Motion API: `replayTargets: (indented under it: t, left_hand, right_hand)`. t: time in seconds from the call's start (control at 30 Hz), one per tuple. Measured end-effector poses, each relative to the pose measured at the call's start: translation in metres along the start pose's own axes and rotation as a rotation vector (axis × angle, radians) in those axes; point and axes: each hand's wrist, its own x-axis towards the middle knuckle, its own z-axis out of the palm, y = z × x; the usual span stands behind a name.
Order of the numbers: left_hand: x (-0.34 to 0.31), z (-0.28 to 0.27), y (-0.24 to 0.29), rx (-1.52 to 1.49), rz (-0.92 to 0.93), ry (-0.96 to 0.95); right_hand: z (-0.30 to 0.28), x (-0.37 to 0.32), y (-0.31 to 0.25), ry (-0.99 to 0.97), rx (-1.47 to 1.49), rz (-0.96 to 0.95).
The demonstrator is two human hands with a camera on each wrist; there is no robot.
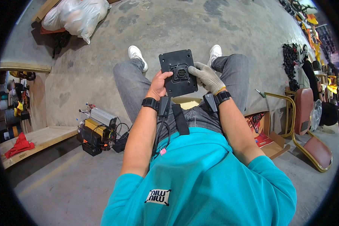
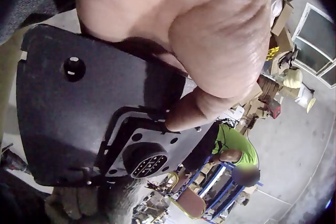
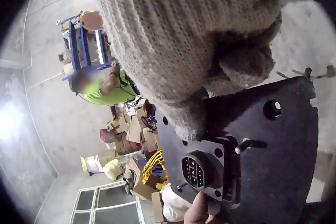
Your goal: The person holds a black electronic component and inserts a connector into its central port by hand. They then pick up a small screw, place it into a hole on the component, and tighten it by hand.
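Note:
A black rectangular plate (image 1: 168, 60) with a round multi-pin connector (image 1: 181, 72) at its middle is held up between both hands. The bare left hand (image 1: 159, 85) grips its left edge, thumb lying beside the connector; in the left wrist view that hand (image 2: 184, 29) covers part of the plate (image 2: 63, 108). The right hand (image 1: 209, 78), in a grey knitted glove, holds the right edge with its thumb near the connector. In the right wrist view the gloved hand (image 3: 178, 40) pinches the plate (image 3: 283, 150) by the connector (image 3: 194, 171), its fingers partly behind it.
Beside the left thigh lie a metal motor-like unit (image 1: 101, 117) and cables on the floor. A wooden ledge with a red cloth (image 1: 19, 145) is farther left. An open cardboard box (image 1: 277, 145) and a tipped chair (image 1: 303, 109) stand right. A white bag (image 1: 77, 17) lies ahead left.

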Motion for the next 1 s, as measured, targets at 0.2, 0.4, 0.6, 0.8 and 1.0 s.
replayTargets:
  t: [0.2, 0.4, 0.6, 0.8, 1.0]
  left_hand:
    - [0.0011, -0.0032, -0.0021, 0.025, 0.003, -0.024]
    - [-0.0015, -0.0011, -0.0008, 0.055, -0.005, -0.019]
    - [-0.0010, -0.0032, -0.0009, 0.067, -0.013, -0.043]
    - [0.0009, -0.0058, -0.0014, 0.097, -0.025, -0.058]
    - [-0.0019, -0.0012, -0.0010, 0.084, -0.032, -0.019]
  right_hand:
    - [-0.0020, 0.0041, 0.0043, -0.027, 0.035, 0.009]
    - [-0.0014, 0.0029, 0.0025, -0.011, 0.034, 0.009]
    - [-0.0026, 0.0069, 0.0077, -0.010, 0.051, 0.017]
    - [-0.0049, 0.0045, 0.0058, -0.033, 0.043, 0.030]
    - [-0.0057, 0.0084, 0.0099, -0.051, 0.064, 0.039]
